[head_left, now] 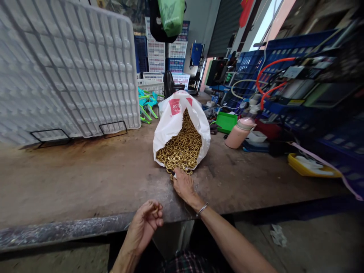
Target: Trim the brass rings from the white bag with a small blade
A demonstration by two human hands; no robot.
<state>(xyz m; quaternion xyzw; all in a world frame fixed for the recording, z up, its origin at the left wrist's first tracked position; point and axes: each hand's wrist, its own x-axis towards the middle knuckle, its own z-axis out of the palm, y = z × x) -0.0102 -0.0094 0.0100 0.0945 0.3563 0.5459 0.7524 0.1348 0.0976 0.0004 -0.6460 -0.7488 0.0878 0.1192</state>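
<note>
A white plastic bag [170, 125] lies open on the worn wooden workbench [93, 182], spilling a heap of small brass rings [182, 149] toward me. My right hand [184, 185] reaches to the near edge of the heap, palm down, fingers closed over rings I cannot see clearly. A metal bangle sits on that wrist. My left hand [146, 223] hovers at the bench's front edge, fingers curled in a pinch around something small and brass-coloured.
A large white ribbed plastic tray [65, 72] leans upright at the back left on black wire stands. A pink flask [240, 132], a green tray [226, 122] and a yellow tray [309, 167] sit to the right. Stacked crates and machinery with hoses fill the background.
</note>
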